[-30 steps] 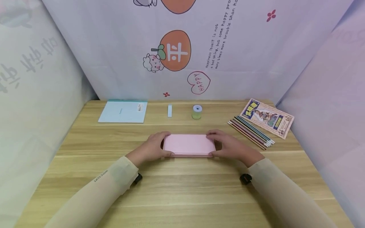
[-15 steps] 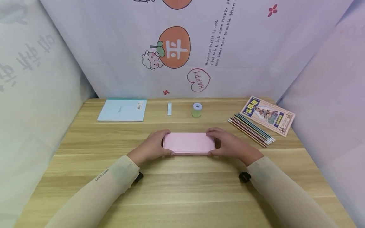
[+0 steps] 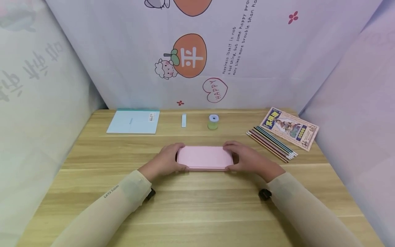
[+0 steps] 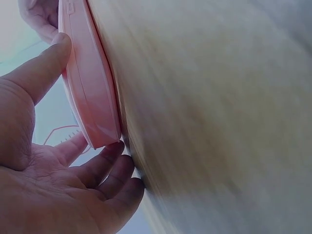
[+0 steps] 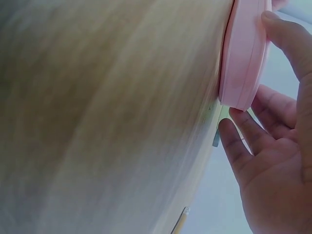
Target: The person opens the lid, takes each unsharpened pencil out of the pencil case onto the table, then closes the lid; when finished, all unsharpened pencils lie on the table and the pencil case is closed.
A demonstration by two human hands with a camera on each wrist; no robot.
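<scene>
Fingers, left hand [image 3: 165,161]: curled round the left end of the pink case [image 3: 205,157]; in the left wrist view the thumb [image 4: 41,68] presses the near long edge and the fingertips [image 4: 109,156] reach under the corner.
Fingers, right hand [image 3: 247,158]: curled round the right end of the same case; in the right wrist view the thumb [image 5: 285,36] lies on the case's edge and the fingertips [image 5: 234,139] meet the end next to the wood.
Case: closed, lying flat on the wooden table [image 3: 197,206], mid-table, long side towards the person, between the two hands.
Sleeves: beige, down to both wrists.
Far edge, left: pale blue notebook [image 3: 133,121], flat.
Far edge, middle: small white eraser [image 3: 183,120], then a roll of tape [image 3: 213,121] standing just to its right.
Right side: a row of coloured pencils [image 3: 272,143] lying side by side, and a picture booklet [image 3: 289,128] just beyond them.
</scene>
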